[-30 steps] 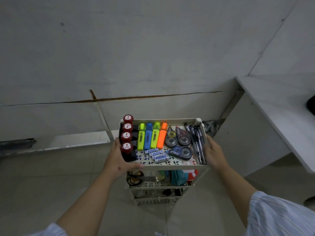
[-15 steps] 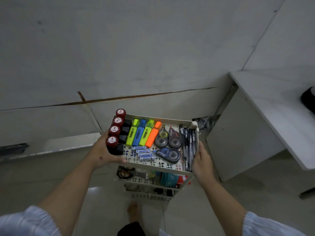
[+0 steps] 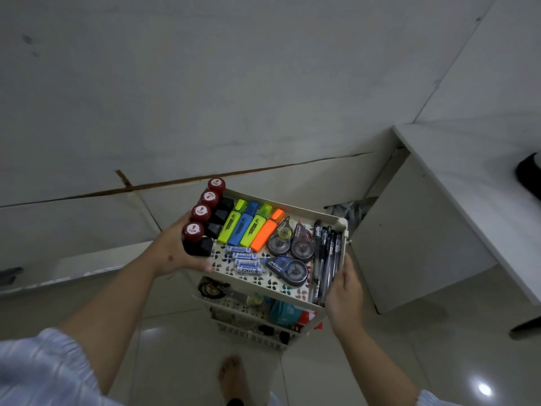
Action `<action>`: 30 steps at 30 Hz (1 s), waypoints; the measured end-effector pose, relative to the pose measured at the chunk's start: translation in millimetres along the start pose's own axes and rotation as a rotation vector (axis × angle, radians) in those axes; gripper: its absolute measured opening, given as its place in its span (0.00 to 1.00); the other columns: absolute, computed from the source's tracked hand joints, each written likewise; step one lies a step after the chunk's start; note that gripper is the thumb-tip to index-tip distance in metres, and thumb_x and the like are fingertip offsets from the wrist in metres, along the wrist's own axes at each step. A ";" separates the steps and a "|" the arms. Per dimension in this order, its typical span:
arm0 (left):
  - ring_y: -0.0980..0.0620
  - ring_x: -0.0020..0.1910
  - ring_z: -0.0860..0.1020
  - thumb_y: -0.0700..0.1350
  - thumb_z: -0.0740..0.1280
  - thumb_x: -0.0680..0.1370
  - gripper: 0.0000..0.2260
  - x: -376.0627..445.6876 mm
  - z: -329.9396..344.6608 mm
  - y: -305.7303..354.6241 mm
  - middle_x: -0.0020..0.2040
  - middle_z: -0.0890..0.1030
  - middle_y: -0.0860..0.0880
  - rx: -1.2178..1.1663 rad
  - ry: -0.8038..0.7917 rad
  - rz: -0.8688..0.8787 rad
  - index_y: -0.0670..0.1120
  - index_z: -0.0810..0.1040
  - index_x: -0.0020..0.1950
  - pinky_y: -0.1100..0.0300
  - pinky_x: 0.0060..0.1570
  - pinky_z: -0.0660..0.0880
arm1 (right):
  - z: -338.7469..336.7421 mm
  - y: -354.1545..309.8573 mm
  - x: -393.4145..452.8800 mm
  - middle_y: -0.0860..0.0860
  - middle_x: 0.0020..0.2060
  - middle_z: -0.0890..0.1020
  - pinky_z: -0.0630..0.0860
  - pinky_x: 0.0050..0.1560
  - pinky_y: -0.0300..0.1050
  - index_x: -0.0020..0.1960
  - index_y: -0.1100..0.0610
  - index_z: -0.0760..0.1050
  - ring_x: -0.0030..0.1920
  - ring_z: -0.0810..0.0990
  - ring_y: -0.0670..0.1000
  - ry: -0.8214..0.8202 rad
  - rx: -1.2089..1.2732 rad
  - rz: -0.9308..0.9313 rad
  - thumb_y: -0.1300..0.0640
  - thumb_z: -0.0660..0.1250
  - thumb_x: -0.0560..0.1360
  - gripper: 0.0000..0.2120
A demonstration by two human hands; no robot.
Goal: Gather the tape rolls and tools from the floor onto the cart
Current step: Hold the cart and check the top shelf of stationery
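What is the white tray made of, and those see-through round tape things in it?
The tray looks like matte cream plastic: moulded rim, cut-out patterned floor. The correction tape dispensers look like glossy tinted clear plastic, since their inner wheels show through. Probably, not certain.

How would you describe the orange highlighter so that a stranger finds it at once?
Look at the cart's top tray, held by both hands. Four highlighters lie side by side in its far half. The orange highlighter is the rightmost, next to the round correction tapes; its neighbours are yellow, blue and green.
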State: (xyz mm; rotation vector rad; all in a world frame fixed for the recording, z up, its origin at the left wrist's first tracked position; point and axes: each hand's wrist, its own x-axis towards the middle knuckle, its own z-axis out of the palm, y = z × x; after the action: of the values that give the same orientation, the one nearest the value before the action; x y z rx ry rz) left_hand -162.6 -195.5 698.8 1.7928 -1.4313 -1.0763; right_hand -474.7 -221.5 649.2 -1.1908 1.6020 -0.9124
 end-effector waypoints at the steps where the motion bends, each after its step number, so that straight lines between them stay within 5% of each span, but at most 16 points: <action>1: 0.55 0.63 0.73 0.53 0.82 0.47 0.53 1.1 0.2 -0.8 0.63 0.75 0.54 -0.004 0.005 0.008 0.55 0.64 0.69 0.53 0.61 0.72 | -0.1 0.3 3.7 0.52 0.65 0.75 0.72 0.63 0.60 0.70 0.46 0.62 0.63 0.75 0.53 -0.002 0.004 0.007 0.58 0.50 0.80 0.20; 9: 0.51 0.64 0.72 0.59 0.80 0.46 0.51 -2.7 1.6 -12.1 0.65 0.72 0.53 -0.057 0.113 -0.045 0.59 0.62 0.65 0.49 0.61 0.72 | 6.3 -31.9 21.4 0.52 0.53 0.81 0.77 0.56 0.51 0.63 0.52 0.71 0.53 0.80 0.51 -0.031 0.007 -0.042 0.64 0.50 0.80 0.18; 13: 0.48 0.63 0.71 0.63 0.77 0.46 0.54 -16.8 17.4 -16.6 0.65 0.71 0.50 -0.074 0.259 -0.080 0.53 0.61 0.68 0.45 0.61 0.72 | 8.7 -58.2 42.0 0.51 0.51 0.80 0.79 0.52 0.49 0.62 0.50 0.71 0.51 0.80 0.52 -0.110 -0.040 -0.073 0.59 0.50 0.81 0.15; 18: 0.47 0.67 0.68 0.64 0.77 0.48 0.57 -22.6 41.2 -9.3 0.69 0.67 0.49 -0.074 0.352 -0.114 0.53 0.55 0.71 0.43 0.64 0.70 | 6.6 -79.9 75.9 0.54 0.56 0.78 0.76 0.49 0.32 0.65 0.58 0.70 0.54 0.77 0.53 -0.177 -0.085 -0.082 0.62 0.55 0.80 0.15; 21: 0.46 0.70 0.63 0.57 0.79 0.54 0.58 -17.6 56.6 -0.4 0.74 0.60 0.48 -0.030 0.370 -0.139 0.52 0.47 0.74 0.43 0.67 0.66 | 4.3 -83.2 95.2 0.56 0.58 0.75 0.68 0.35 0.17 0.66 0.64 0.68 0.54 0.72 0.50 -0.182 -0.136 -0.101 0.65 0.54 0.79 0.16; 24: 0.46 0.74 0.57 0.57 0.78 0.57 0.59 -10.2 69.3 7.6 0.77 0.53 0.48 -0.024 0.357 -0.153 0.51 0.42 0.75 0.42 0.70 0.62 | -4.7 -80.0 112.2 0.59 0.61 0.75 0.69 0.35 0.24 0.67 0.63 0.67 0.55 0.71 0.50 -0.149 -0.183 -0.107 0.65 0.55 0.79 0.17; 27: 0.46 0.74 0.55 0.58 0.78 0.57 0.59 -1.0 76.1 11.6 0.77 0.51 0.49 -0.007 0.338 -0.166 0.51 0.42 0.75 0.42 0.71 0.61 | -15.4 -73.3 121.5 0.59 0.61 0.76 0.69 0.53 0.34 0.67 0.60 0.69 0.57 0.74 0.52 -0.156 -0.197 -0.115 0.63 0.56 0.79 0.16; 30: 0.47 0.73 0.59 0.63 0.77 0.53 0.60 4.1 74.8 11.2 0.76 0.55 0.50 -0.049 0.305 -0.144 0.55 0.44 0.74 0.42 0.69 0.64 | -23.6 -64.2 126.0 0.57 0.59 0.77 0.70 0.60 0.46 0.68 0.57 0.67 0.59 0.76 0.54 -0.182 -0.192 -0.096 0.61 0.55 0.80 0.17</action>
State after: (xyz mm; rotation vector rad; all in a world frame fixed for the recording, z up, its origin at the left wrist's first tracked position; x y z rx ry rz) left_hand -232.7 -199.7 670.5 1.9501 -1.1000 -0.8536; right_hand -493.3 -358.8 686.0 -1.4518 1.5211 -0.6985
